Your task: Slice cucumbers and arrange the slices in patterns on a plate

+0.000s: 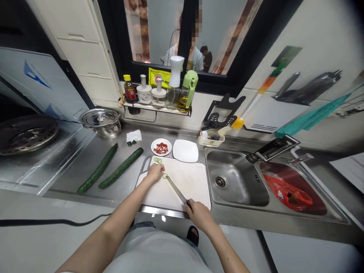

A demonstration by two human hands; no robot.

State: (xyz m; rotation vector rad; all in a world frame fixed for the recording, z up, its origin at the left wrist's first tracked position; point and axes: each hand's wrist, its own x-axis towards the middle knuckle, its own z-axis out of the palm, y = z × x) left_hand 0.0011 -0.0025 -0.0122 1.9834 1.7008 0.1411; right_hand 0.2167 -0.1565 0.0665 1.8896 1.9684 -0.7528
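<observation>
In the head view a pale cucumber slice (165,176) is by the knife's tip, against the closed fingertips of my left hand (155,173). My right hand (200,214) is wrapped round the dark handle of a kitchen knife (178,190). The blade points up and left over the white cutting board (187,182). Several cucumber slices (157,160) overlap near the board's top left corner, beyond my left hand. Two whole cucumbers (121,168) (98,168) lie on the steel counter to the left.
Behind the board stand a plate of chopped red pieces (161,147) and a white square plate (185,150). Cucumber ends rest by a white tissue (134,136). A lidded steel pot (101,122) stands left. The sink (236,182) adjoins the board's right. Bottles and jars fill a rack (157,108).
</observation>
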